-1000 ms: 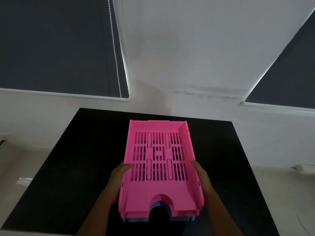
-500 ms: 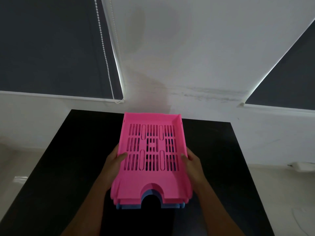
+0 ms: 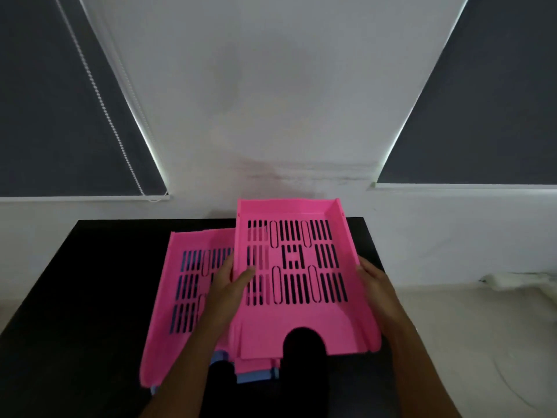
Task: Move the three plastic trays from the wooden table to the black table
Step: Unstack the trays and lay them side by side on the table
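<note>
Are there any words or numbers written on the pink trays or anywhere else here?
None: no words, labels or numbers can be read anywhere.
The raised pink tray shows only slots; the cut-out in its middle is a pattern, not letters.
The second pink tray, the blue tray underneath and the black table are bare.

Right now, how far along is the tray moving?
All three trays are already over the black table: a second pink tray sits on a blue tray. The left hand and right hand hold the top pink tray by its sides. Only setting it down remains.
</note>
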`<state>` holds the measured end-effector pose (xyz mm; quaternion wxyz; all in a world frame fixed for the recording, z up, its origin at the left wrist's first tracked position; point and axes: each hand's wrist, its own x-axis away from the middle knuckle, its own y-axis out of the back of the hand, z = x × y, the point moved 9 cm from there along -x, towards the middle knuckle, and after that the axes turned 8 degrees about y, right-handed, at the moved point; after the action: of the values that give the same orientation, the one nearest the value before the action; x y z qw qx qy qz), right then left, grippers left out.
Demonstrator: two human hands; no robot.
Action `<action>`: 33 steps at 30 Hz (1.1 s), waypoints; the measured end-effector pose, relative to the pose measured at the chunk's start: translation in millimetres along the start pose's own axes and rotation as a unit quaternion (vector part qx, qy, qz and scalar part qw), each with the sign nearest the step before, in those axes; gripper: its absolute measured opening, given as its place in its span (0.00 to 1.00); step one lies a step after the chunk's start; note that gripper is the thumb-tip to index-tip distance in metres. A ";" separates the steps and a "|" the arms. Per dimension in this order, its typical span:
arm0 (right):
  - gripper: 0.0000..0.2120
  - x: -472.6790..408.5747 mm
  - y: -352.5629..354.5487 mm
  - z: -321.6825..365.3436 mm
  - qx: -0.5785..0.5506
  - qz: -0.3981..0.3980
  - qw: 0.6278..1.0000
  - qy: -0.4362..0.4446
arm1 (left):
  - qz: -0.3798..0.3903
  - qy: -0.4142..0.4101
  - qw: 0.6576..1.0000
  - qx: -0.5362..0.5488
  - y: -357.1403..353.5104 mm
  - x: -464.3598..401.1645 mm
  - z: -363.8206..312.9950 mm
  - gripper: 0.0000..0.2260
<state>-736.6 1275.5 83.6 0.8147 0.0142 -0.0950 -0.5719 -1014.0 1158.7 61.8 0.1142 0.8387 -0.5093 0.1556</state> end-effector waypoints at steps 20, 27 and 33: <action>0.13 -17.1 117.2 -126.9 0.062 0.006 0.994 -0.085 | -0.039 0.184 0.976 -0.110 -143.6 -18.5 82.4 0.39; 0.14 -23.6 122.1 -136.0 0.107 0.007 0.989 -0.101 | -0.037 0.208 0.972 -0.099 -144.1 -40.7 125.2 0.40; 0.11 -30.6 116.4 -122.0 0.188 -0.064 0.977 -0.074 | -0.030 0.185 0.980 -0.068 -148.5 -27.8 74.2 0.23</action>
<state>-617.6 1333.8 -25.1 0.7502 0.1309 -0.2593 -0.5940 -883.1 1223.1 -22.2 0.2680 0.8006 -0.4635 0.2690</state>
